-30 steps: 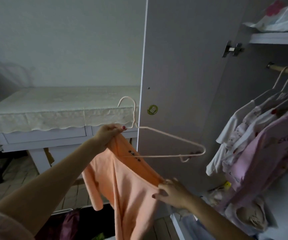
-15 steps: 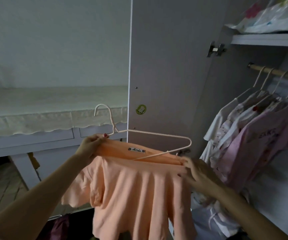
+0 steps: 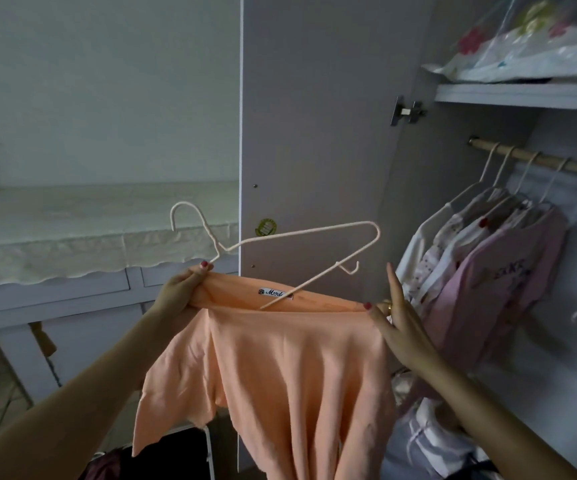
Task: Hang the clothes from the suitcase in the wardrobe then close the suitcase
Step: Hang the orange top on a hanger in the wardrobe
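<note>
A peach top (image 3: 280, 368) hangs spread between my hands in front of the open wardrobe. My left hand (image 3: 179, 289) pinches its neckline's left end together with the neck of a pale wire hanger (image 3: 300, 244). The hanger's lower arm dips into the neck opening beside the label; its other end sticks up and right. My right hand (image 3: 396, 320) pinches the neckline's right end, fingers partly stretched. The suitcase (image 3: 162, 455) shows only as a dark open corner at the bottom.
The wardrobe rail (image 3: 536, 161) at the right carries several hangers with pink and white clothes (image 3: 487, 271). The open wardrobe door (image 3: 314, 133) stands straight ahead. A shelf (image 3: 522, 93) above holds plastic-wrapped bedding. A covered desk (image 3: 89, 237) stands left.
The top went from hanging bunched to spread wide by its neckline. My right hand rose from the hem to the collar's right end. The hanger's free end tilted upward.
</note>
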